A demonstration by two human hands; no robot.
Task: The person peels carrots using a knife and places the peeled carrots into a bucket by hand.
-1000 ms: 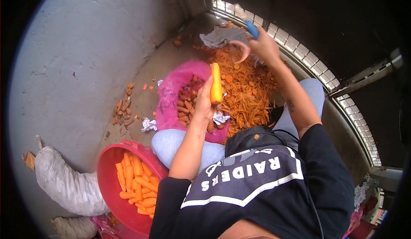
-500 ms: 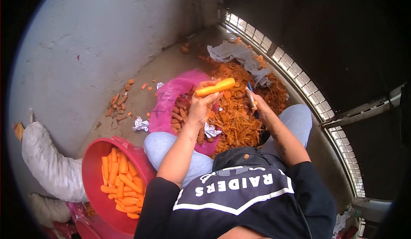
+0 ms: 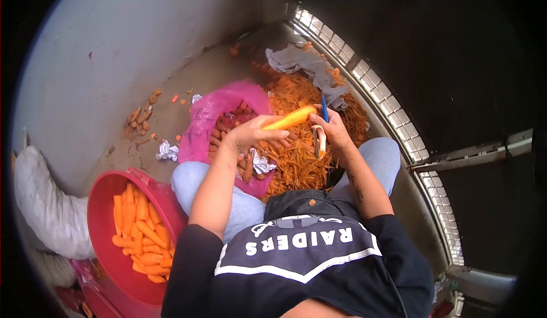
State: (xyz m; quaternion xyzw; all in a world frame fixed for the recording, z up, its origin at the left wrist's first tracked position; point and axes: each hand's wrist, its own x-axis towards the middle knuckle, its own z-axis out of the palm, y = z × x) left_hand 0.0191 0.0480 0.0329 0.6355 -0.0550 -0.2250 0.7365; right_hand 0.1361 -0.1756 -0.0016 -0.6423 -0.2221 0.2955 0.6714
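A smooth, peeled carrot (image 3: 292, 118) lies across my left hand (image 3: 250, 131), whose fingers close around its thicker body from below. Its far end reaches the fingertips of my right hand (image 3: 332, 129). That hand grips a peeler (image 3: 321, 140) with a pale frame and a dark blade, hanging below the thumb. A slim blue handle (image 3: 324, 108) also sticks up from between the right fingers; its other end is hidden. Under both hands is a heap of orange peelings (image 3: 296, 164). Beside it, a pink mesh sack (image 3: 196, 121) lies open with unpeeled carrots (image 3: 246, 167) inside.
A red bucket (image 3: 98, 230) of peeled carrots (image 3: 139, 232) tilts by my left knee. Loose small carrots (image 3: 138, 121) and crumpled foil (image 3: 167, 150) lie on the floor. A white sack (image 3: 48, 204) leans against the grey wall (image 3: 125, 44). Grey cloth (image 3: 307, 64) covers the heap's far side.
My right hand has come up to the carrot's far end, bringing the peeler and blue handle with it. The carrot stays in my left hand. The whole view has shifted slightly.
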